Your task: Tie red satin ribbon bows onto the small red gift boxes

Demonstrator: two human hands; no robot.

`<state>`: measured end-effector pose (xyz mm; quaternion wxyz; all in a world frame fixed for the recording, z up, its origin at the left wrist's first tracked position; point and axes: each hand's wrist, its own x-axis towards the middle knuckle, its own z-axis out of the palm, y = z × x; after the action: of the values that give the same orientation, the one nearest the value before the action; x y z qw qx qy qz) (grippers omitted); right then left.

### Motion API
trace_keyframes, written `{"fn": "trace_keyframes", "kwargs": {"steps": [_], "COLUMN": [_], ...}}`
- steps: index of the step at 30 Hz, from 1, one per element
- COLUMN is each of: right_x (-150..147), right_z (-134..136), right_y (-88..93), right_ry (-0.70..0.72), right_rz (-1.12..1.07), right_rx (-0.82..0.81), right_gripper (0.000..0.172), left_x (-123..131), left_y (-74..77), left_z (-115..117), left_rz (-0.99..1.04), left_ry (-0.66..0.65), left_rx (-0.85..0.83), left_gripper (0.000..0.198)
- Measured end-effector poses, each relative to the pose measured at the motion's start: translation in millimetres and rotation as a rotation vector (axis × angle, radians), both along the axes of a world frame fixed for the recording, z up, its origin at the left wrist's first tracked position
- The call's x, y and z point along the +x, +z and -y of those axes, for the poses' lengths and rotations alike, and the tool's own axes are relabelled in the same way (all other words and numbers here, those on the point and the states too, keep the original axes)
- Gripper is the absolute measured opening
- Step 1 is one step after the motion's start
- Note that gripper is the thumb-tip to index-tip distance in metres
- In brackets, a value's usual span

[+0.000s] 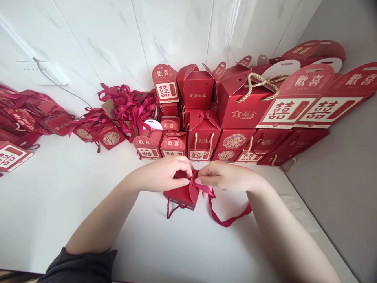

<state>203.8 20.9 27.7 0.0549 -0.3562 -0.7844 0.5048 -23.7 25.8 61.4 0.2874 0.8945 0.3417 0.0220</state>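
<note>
A small red gift box (184, 194) sits in front of me on the white tabletop, with a dark red cord handle (173, 210) hanging at its front. My left hand (167, 173) is closed, thumb and fingers pinching the box's top by the raised flap. On the other side of that flap, my right hand (222, 175) pinches a dark red ribbon (228, 222) close against the box. The ribbon's long loose end trails to the right and curls under my right wrist. Fingers partly hide the flap's upper edge.
Red gift boxes (235, 106), some with gold rope handles, stand stacked along the tiled wall (176, 31). A heap of ribbons (129, 106) and ribbon-tied boxes (108, 135) lie to the left. A grey panel (347, 169) bounds the right side. A cable (63, 88) runs down the wall.
</note>
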Motion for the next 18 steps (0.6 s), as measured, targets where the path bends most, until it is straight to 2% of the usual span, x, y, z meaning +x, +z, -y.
{"fn": "trace_keyframes", "kwargs": {"steps": [3, 5, 7, 9, 12, 13, 15, 18], "right_x": [0.2, 0.2, -1.7, -6.3, -15.1, -17.6, -20.8, -22.2], "right_z": [6.2, 9.5, 9.9, 7.3, 2.0, 1.0, 1.4, 6.0], "right_y": [4.5, 9.0, 12.1, 11.9, 6.5, 4.6, 2.1, 2.5], "right_ry": [-0.029, -0.154, -0.307, -0.304, -0.090, -0.065, -0.114, -0.202], "right_rz": [0.037, 0.047, -0.036, -0.225, -0.505, -0.564, -0.660, -0.720], "right_rx": [0.058, 0.177, 0.341, 0.416, 0.282, 0.218, 0.130, 0.078], "right_gripper": [0.043, 0.041, 0.034, 0.026, 0.023, 0.024, 0.024, 0.024], "left_x": [-0.3, -4.6, -11.1, -17.8, -24.3, -25.5, -27.5, -31.2], "left_y": [3.2, 8.4, 14.9, 21.1, 28.1, 29.6, 30.9, 27.9], "left_z": [0.4, 1.1, 1.8, 2.4, 4.8, 6.1, 8.9, 9.6], "left_rz": [0.011, 0.041, 0.100, 0.173, 0.243, 0.248, 0.199, -0.028], "left_ry": [0.028, 0.088, 0.181, 0.272, 0.333, 0.341, 0.363, 0.344], "left_rx": [0.030, 0.063, 0.105, 0.152, 0.184, 0.182, 0.162, 0.026], "left_gripper": [0.015, 0.014, 0.014, 0.015, 0.018, 0.018, 0.023, 0.044]}}
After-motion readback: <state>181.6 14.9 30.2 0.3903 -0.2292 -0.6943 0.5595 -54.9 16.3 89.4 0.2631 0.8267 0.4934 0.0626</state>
